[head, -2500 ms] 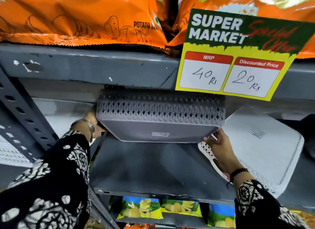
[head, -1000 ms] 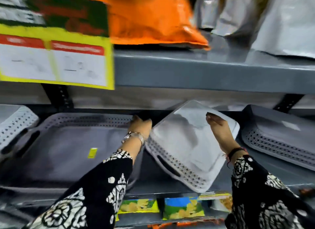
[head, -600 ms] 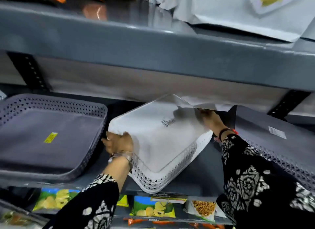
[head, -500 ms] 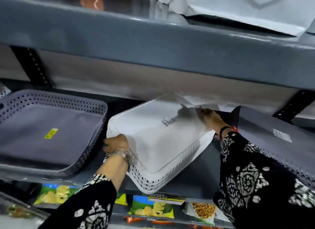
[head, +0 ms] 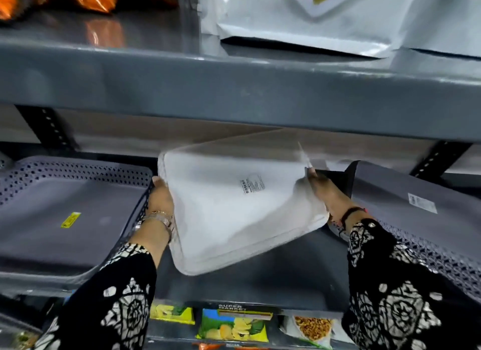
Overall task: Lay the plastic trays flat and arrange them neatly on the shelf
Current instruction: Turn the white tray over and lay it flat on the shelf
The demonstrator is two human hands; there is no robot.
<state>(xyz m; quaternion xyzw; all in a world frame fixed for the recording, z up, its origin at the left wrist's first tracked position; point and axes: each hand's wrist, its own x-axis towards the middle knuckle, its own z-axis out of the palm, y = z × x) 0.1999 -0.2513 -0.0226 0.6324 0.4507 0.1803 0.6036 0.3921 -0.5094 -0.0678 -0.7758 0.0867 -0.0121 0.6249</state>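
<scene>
I have the white plastic tray (head: 229, 214) lifted over the grey metal shelf (head: 286, 279), held from both sides. It is tipped up with its flat underside and barcode sticker (head: 252, 185) facing me; its long axis runs from the near-left corner up to the far-right corner, skewed to the shelf's front edge. My left hand (head: 161, 201) grasps the left edge, fingers curled behind it. My right hand (head: 325, 193) presses the right edge; I cannot tell how far those fingers wrap. Just beside the left hand, a grey perforated tray (head: 65, 214) lies flat, open side up. On the right, another grey tray (head: 421, 214) leans bottom-up.
</scene>
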